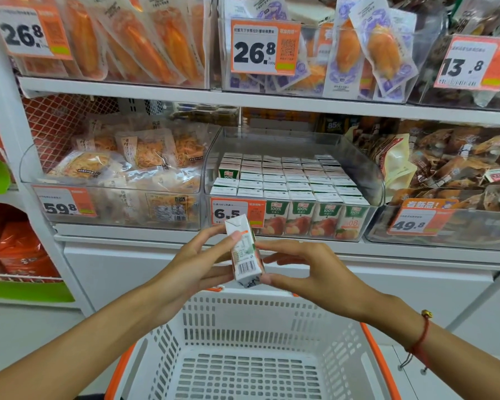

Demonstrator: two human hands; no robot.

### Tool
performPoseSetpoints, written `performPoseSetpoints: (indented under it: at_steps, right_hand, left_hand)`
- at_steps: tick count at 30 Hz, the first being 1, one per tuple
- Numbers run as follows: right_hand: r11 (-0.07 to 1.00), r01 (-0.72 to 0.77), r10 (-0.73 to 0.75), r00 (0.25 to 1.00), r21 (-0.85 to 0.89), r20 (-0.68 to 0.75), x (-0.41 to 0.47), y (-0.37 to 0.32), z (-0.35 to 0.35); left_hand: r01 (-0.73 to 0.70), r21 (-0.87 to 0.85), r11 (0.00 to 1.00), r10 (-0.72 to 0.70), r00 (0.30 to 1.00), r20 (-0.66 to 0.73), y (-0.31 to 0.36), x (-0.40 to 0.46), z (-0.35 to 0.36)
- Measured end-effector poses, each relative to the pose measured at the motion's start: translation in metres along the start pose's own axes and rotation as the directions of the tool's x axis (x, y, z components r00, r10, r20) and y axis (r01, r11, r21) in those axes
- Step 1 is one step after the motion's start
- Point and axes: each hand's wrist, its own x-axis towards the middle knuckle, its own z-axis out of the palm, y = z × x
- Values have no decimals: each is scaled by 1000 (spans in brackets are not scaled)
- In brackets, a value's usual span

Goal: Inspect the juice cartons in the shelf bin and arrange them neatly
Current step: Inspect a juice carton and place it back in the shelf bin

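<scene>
A small juice carton (244, 251) is held upright in front of the shelf, its barcode side facing me. My left hand (198, 259) grips it from the left, thumb across its upper part. My right hand (303, 269) touches its lower right edge with thumb and fingertips. Behind them a clear shelf bin (367, 166) holds several rows of the same cartons (289, 180), white tops up, green and apple fronts showing in the front row. The bin's left column has a gap near the back, where one carton's green face (228, 170) shows.
A white slotted basket (243, 350) with orange handles sits right below my hands. Clear bins of bagged snacks (122, 168) flank the juice bin on the left and right (445, 168). Price tags hang on the bin fronts. More snack bins fill the upper shelf (272, 99).
</scene>
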Motion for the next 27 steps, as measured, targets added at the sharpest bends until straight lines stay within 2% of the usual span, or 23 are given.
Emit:
performPoseSetpoints:
  at_steps: [4, 7, 12, 16, 21, 23, 27]
  right_hand:
    - [957, -64, 75, 997, 282, -29, 3, -3, 5]
    - [923, -112, 150, 986, 367, -77, 7, -5, 4]
    - [813, -307, 318, 946, 495, 65, 7, -1, -1]
    - [776, -372, 365, 923, 509, 117, 6, -1, 1]
    - [719, -416, 372, 907, 557, 198, 6, -8, 1]
    - [762, -395, 381, 914, 513, 139, 5, -12, 6]
    - [894, -270, 334, 933, 358, -131, 3, -14, 16]
  left_hand:
    - [198, -118, 973, -193, 980, 49, 5, -2, 0]
    - [351, -208, 913, -325, 933, 152, 11, -3, -3]
    - [472, -254, 844, -445, 881, 159, 11, -4, 0]
    - [476, -262, 839, -459, 879, 126, 8, -3, 2]
    - [408, -339, 847, -403, 911, 91, 8, -2, 2]
    - [369, -357, 858, -360, 928, 94, 8, -3, 5]
    - [277, -331, 902, -258, 961, 101, 9, -5, 9]
